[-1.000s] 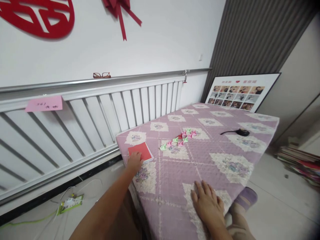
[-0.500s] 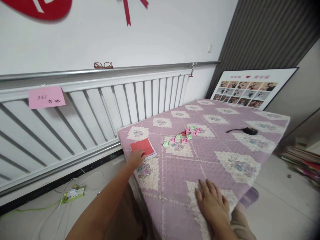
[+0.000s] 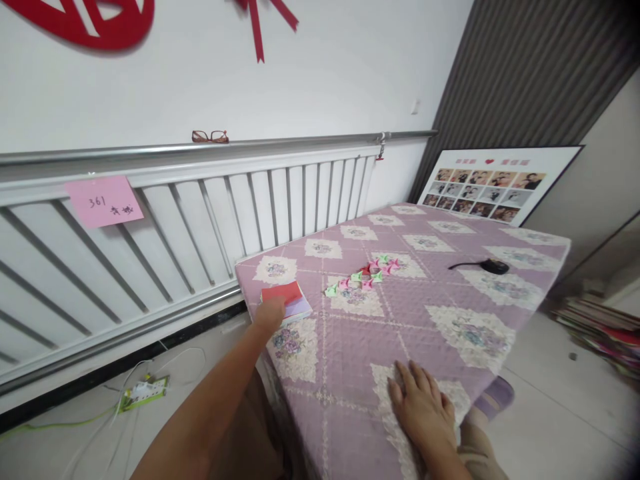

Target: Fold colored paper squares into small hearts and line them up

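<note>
My left hand is closed on the near edge of a red sheet of paper, the top one of a stack of coloured paper. The sheet is slightly raised, and a lilac sheet shows beneath it. My fingertips are partly hidden by the hand. My right hand lies flat on the purple flowered tablecloth, fingers stretched out and holding nothing. Between and beyond the hands, several small folded paper pieces in green, pink and red lie in two rough rows.
A black corded object lies on the table's right side. Behind the table leans a photo board. Along the left wall runs a white radiator, with glasses above it. A power strip with cables lies on the floor.
My left hand has closed on the red sheet and shifted it slightly, so more of the lilac sheet shows. My right hand stays flat in place. The view has tilted a little.
</note>
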The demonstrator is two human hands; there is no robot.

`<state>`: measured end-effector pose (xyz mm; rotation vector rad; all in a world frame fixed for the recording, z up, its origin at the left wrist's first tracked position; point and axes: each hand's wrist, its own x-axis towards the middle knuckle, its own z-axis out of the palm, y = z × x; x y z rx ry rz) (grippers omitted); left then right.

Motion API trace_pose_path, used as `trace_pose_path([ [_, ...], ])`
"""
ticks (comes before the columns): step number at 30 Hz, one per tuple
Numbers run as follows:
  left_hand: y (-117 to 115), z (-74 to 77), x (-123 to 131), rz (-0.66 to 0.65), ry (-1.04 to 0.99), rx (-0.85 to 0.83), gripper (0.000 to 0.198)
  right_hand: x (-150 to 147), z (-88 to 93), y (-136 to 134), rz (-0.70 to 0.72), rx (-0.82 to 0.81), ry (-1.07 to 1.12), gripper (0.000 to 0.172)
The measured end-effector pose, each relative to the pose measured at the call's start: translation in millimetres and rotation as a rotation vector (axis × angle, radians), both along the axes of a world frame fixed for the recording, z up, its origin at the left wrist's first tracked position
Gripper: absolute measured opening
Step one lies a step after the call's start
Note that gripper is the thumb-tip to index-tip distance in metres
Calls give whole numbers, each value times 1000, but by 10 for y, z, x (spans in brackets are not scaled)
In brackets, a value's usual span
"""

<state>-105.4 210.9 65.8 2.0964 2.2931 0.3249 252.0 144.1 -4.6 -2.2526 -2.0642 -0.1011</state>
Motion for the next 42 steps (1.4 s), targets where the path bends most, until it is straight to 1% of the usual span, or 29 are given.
trace_pose_path([
  [3, -172, 170, 135, -59, 47, 49, 30, 11, -16, -5, 13, 2, 30, 55],
  [5, -367, 209, 331, -125, 66, 47, 27, 16, -22, -13, 14, 32, 53, 54],
  [6, -487, 190, 458, -165, 72, 37, 26, 19, -22, -19, 19, 51, 67, 53],
  [8, -761, 76, 746, -265, 72, 3, 23, 25, -17, -47, 48, 90, 109, 52],
  [10, -1052, -115, 1033, -366, 65, -34, 20, 28, -12, -112, 109, 112, 172, 53],
  [11, -1192, -222, 1160, -418, 77, -40, 19, 27, -12, -164, 156, 114, 209, 54],
  [13, -1445, -418, 1360, -461, 65, -67, 14, 14, -20, -308, 282, 118, 287, 58],
  [15, -1652, -550, 1481, -504, 43, -52, 12, -11, -39, -487, 421, 102, 347, 59],
  [16, -1738, -585, 1510, -522, 30, -43, 12, -25, -52, -578, 479, 78, 365, 58],
  [18, -1883, -599, 1512, -563, -5, -20, 13, -44, -82, -735, 541, 50, 392, 49],
  [21, -2038, -557, 1387, -640, -121, 37, 20, -36, -126, -869, 564, 54, 439, 36],
  [23, -2089, -545, 1252, -658, -213, 77, 35, -14, -148, -898, 566, 76, 476, 34],
  [24, -2096, -552, 1184, -639, -242, 87, 43, -1, -155, -902, 567, 87, 491, 33],
  [25, -2089, -567, 1123, -597, -263, 86, 48, 11, -159, -904, 570, 93, 503, 31],
  [26, -2069, -586, 1073, -540, -284, 77, 49, 21, -160, -904, 573, 94, 511, 29],
  [28, -2002, -624, 1020, -438, -334, 38, 40, 34, -153, -907, 577, 92, 520, 25],
  [30, -1918, -643, 1026, -365, -381, -15, 29, 36, -140, -915, 593, 110, 532, 20],
  [32, -1841, -631, 1065, -304, -407, -61, 21, 26, -129, -928, 601, 155, 547, 17],
  [35, -1757, -574, 1121, -225, -410, -122, 14, -10, -135, -948, 558, 238, 569, 20],
  [37, -1715, -525, 1136, -185, -381, -173, 14, -43, -159, -954, 507, 301, 582, 22],
  [39, -1676, -475, 1138, -155, -324, -217, 19, -77, -187, -950, 464, 354, 582, 25],
  [42, -1618, -408, 1139, -166, -260, -251, 21, -116, -208, -927, 430, 390, 567, 24],
])
